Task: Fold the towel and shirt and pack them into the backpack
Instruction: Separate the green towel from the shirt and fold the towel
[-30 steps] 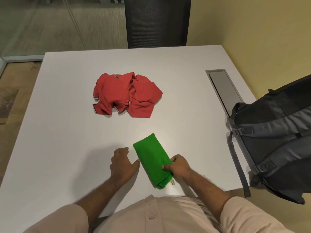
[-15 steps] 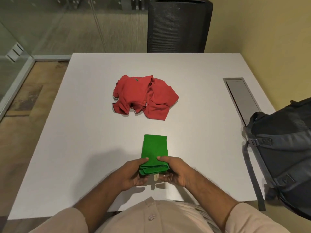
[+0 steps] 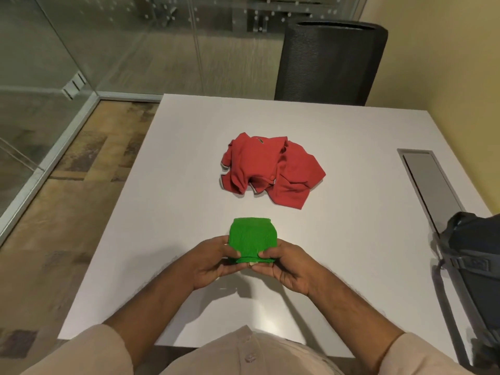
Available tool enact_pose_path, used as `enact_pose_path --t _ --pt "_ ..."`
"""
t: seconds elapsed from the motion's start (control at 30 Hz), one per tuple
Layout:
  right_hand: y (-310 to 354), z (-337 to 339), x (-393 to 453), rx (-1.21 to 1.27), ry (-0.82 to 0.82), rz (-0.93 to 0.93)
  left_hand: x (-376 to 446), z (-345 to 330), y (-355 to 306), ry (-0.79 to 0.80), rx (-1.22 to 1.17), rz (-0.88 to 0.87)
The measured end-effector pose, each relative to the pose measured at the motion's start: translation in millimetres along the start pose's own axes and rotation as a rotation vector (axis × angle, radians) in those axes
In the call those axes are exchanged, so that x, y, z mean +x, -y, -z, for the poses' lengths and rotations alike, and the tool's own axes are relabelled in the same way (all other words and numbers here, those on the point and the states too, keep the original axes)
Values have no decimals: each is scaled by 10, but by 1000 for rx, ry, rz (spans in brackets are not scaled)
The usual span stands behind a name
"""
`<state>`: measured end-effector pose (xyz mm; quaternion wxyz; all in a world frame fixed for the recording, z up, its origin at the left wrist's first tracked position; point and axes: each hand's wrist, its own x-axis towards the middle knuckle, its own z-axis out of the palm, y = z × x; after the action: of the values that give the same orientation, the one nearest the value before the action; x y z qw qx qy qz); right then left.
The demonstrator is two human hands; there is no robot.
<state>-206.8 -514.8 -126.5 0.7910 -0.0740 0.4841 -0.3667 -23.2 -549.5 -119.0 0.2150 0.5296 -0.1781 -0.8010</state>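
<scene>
A folded green towel (image 3: 253, 240), ribbed and doubled over, is pinched at its near edge by the fingers of the left hand (image 3: 209, 262) and right hand (image 3: 288, 262). Beyond the fingers, a crumpled red shirt (image 3: 270, 170) lies on the white desk (image 3: 162, 212); a dark backpack (image 3: 472, 263) sits right, near glass walls (image 3: 81, 44).

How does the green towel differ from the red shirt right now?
The towel is folded into a compact bundle; the shirt lies crumpled and spread out. The towel is held at its near edge by the left hand and the right hand; the shirt lies untouched, farther back. Both are on the table, outside the backpack.
</scene>
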Motion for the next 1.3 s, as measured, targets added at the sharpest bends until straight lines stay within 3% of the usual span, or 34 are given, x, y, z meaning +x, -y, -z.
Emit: enact_pose_path --t 0.83,0.93,1.07,1.17,1.3 --pt "584 -2227 2035 -151 34 265 397 1703 -2034 -317 142 -455" --pt "415 -2284 2310 -210 -56 210 563 1986 -2001 -367 169 -391" --pt "29 -2174 2515 -374 -299 20 774 2299 -1632 -481 211 -167" --pt "-142 -2049 2633 -444 -471 91 931 2383 -1403 -603 145 -164" --pt "-217 -2112 2782 -485 -526 200 1053 2311 -1310 -673 49 -217"
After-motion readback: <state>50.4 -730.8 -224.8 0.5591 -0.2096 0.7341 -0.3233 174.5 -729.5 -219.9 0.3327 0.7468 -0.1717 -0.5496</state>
